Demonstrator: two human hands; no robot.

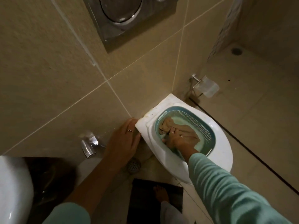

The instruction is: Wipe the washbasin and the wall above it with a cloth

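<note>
A teal plastic tub [205, 126] with a perforated rim sits on the closed white toilet lid [223, 143] and holds water. A beige cloth [169, 124] lies soaking in it. My right hand [178, 139] is down in the water, fingers closed on the cloth. My left hand [124, 139] rests with spread fingers against the back left edge of the toilet lid, holding nothing. The white washbasin [13, 188] shows only as a curved rim at the lower left. The beige tiled wall [48, 62] fills the upper left.
A steel flush plate [127, 18] is set in the wall above. A chrome valve [89, 146] sticks out low on the wall. A round floor drain [133, 165] lies beside the toilet. A paper holder [203, 86] hangs at right. My bare foot [161, 194] stands on a dark mat.
</note>
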